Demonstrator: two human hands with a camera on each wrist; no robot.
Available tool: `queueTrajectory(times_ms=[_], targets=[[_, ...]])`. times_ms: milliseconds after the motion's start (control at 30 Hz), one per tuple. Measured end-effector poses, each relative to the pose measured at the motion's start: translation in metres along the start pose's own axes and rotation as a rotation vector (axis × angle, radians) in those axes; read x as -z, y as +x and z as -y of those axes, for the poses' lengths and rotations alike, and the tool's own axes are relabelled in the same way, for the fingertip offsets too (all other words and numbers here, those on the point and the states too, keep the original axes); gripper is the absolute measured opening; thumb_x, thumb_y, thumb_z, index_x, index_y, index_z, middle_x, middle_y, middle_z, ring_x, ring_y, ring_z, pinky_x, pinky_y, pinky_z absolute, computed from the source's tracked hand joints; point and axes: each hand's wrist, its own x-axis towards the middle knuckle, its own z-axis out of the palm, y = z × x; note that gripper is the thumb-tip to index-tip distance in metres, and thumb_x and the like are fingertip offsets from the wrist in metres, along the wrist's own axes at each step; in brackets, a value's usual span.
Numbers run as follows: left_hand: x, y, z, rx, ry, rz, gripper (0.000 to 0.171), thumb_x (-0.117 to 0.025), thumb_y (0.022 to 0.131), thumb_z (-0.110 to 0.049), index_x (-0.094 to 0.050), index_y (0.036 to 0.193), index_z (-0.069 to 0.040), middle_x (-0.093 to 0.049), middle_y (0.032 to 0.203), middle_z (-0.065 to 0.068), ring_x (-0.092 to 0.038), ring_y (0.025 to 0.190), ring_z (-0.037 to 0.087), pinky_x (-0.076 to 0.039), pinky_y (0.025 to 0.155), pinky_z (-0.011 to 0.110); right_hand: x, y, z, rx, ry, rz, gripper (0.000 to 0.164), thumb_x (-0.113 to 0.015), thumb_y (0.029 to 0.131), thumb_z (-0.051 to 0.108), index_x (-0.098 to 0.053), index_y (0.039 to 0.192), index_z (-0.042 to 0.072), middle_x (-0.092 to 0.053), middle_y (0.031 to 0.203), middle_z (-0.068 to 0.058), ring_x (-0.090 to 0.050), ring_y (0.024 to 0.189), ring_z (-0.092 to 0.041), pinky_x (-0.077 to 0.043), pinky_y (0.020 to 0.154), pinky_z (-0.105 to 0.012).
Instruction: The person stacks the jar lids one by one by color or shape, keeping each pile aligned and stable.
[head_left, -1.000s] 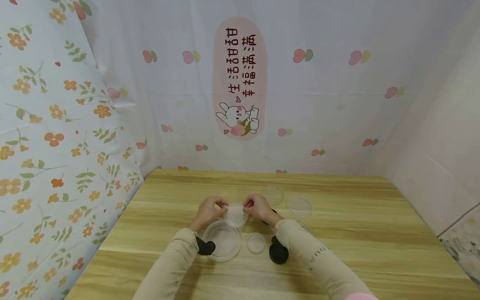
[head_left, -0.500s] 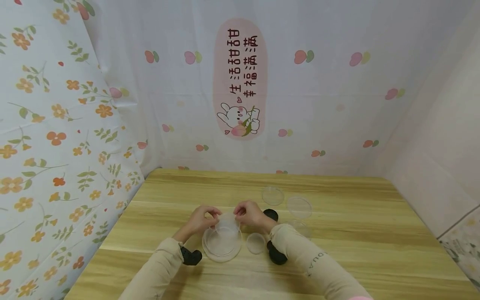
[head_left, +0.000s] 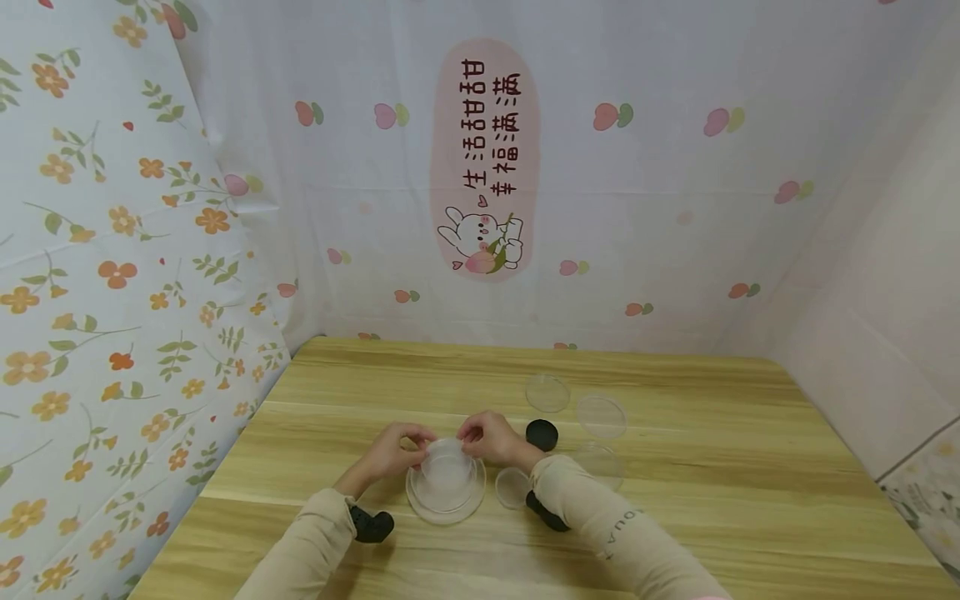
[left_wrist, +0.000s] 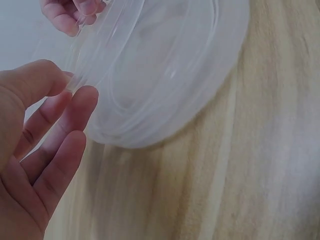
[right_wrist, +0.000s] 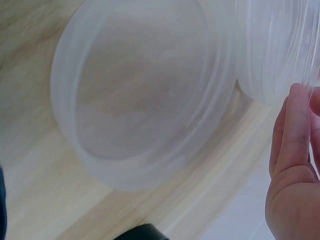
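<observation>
Evidently the clear round container (head_left: 447,465) is the thing in hand, held tilted above a wider clear container (head_left: 447,516) that rests on the wooden table (head_left: 675,517); whether the two touch I cannot tell. Each side of its rim is pinched: the left hand (head_left: 392,450) has thumb and forefinger together on one edge, its other fingers loose below in the left wrist view, and the right hand (head_left: 491,439) grips the opposite edge between fingertips and thumb. To do this well, I would keep both pinches level with each other, tip the held container slowly to match the base beneath, and centre its rim by eye before letting any weight rest; smooth clear plastic probably slides easily, so a light, even hold seems better than a hard squeeze, which might flex the wall. The loose fingers should stay off the wider rim. Just beside the base, on its right, lies a small clear dish (head_left: 512,490), near the right forearm, so that wrist is best kept high. Farther out are a black disc (head_left: 542,434) and three thin clear discs, the farthest (head_left: 547,393) near the printed cloth (head_left: 660,208) behind.
</observation>
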Motion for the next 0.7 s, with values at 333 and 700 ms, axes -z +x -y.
queueTrajectory(times_ms=[333,700], targets=[[0.001,-0.004,0.009,0.014,-0.011,-0.005,0.023,-0.057,0.079,0.008,-0.060,0.102,0.010,-0.056,0.085,0.017,-0.053,0.068,0.016,-0.048,0.053,0.025,-0.008,0.004,-0.003,-0.016,-0.035,-0.002,0.010,-0.062,0.074,-0.005,-0.065,0.084,-0.006,-0.060,0.069,-0.004,-0.051,0.058,-0.005,-0.045,0.052,-0.017],[-0.002,-0.001,0.017,0.004,-0.006,-0.010,0.023,-0.055,0.077,0.013,-0.059,0.099,0.014,-0.055,0.081,0.021,-0.050,0.068,0.018,-0.043,0.051,0.021,-0.010,0.001,0.000,0.003,-0.042,-0.013,0.009,-0.062,0.073,-0.008,-0.065,0.081,-0.006,-0.059,0.065,-0.004,-0.050,0.051,-0.003,-0.044,0.047,-0.017]])
